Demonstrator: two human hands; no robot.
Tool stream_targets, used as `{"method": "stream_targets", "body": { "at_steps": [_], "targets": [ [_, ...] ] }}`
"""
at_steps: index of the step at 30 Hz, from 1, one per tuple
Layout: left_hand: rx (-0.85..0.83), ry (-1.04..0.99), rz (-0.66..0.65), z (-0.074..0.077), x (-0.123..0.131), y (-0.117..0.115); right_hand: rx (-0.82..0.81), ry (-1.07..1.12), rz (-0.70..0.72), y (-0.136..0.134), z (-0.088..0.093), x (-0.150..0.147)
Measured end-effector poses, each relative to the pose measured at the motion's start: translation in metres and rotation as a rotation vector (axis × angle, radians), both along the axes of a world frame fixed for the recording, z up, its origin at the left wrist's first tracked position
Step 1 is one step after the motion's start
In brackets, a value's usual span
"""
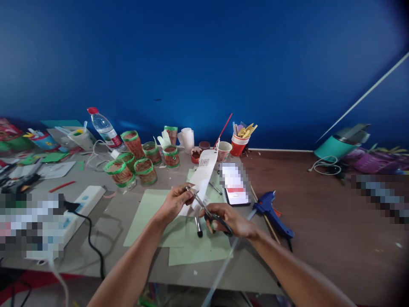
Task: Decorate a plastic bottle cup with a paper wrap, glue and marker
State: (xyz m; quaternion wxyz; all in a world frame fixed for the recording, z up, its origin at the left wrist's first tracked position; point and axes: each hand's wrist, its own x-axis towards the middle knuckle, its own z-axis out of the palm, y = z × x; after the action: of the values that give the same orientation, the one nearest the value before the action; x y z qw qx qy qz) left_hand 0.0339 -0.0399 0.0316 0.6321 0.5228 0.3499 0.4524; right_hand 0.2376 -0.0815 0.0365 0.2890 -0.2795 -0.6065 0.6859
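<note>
My right hand (223, 219) is closed around a pair of scissors (203, 204), whose blades point up and left toward my left hand (175, 202). A white paper strip (204, 177) with a printed code is pinched in my left fingers, its upper end rising toward the paper cups. The blade tips lie against the strip beside my left fingertips; whether they cut it I cannot tell. Below my hands lie pale green paper sheets (150, 221) and a dark-tipped, silvery tool (198, 227). A phone (234, 183) with its screen lit is just beyond my right hand.
A blue glue gun (273, 215) lies right of the phone, a clear glue stick (223, 260) before it. Several brown-and-green painted cups (131, 145) and a water bottle (105, 130) stand at the back left. A white power strip (84, 209) lies left; a red cup (240, 147) holds sticks.
</note>
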Motion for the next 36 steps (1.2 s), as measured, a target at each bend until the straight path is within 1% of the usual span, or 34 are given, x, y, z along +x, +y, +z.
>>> {"method": "stream_targets", "body": {
  "at_steps": [4,9,12,15,20,25,28,33,36],
  "targets": [
    [-0.067,-0.068,0.056,-0.001,0.004,0.0,-0.042,-0.05,-0.07,-0.001,-0.001,-0.003],
    [-0.149,-0.228,0.086,0.005,0.007,-0.004,-0.027,-0.011,-0.068,0.0,0.004,-0.001],
    [-0.195,-0.276,0.125,0.007,0.007,-0.004,-0.035,-0.017,-0.089,0.0,0.005,0.002],
    [-0.185,-0.265,0.169,0.007,0.006,-0.003,-0.047,-0.042,-0.108,0.0,0.006,0.003],
    [-0.198,-0.216,0.242,0.009,0.004,-0.003,-0.037,-0.054,-0.1,0.0,0.009,0.006],
    [-0.129,-0.165,0.302,0.013,0.003,-0.003,-0.031,-0.073,-0.075,0.0,0.012,0.009],
    [-0.136,-0.17,0.317,0.015,0.002,-0.003,-0.02,-0.081,-0.07,0.001,0.011,0.01],
    [-0.209,-0.253,0.341,0.019,0.003,-0.005,0.082,-0.151,-0.075,0.004,0.009,0.011],
    [-0.202,-0.225,0.339,0.021,0.003,-0.005,0.173,-0.241,-0.077,0.005,0.012,0.013]
  ]
}}
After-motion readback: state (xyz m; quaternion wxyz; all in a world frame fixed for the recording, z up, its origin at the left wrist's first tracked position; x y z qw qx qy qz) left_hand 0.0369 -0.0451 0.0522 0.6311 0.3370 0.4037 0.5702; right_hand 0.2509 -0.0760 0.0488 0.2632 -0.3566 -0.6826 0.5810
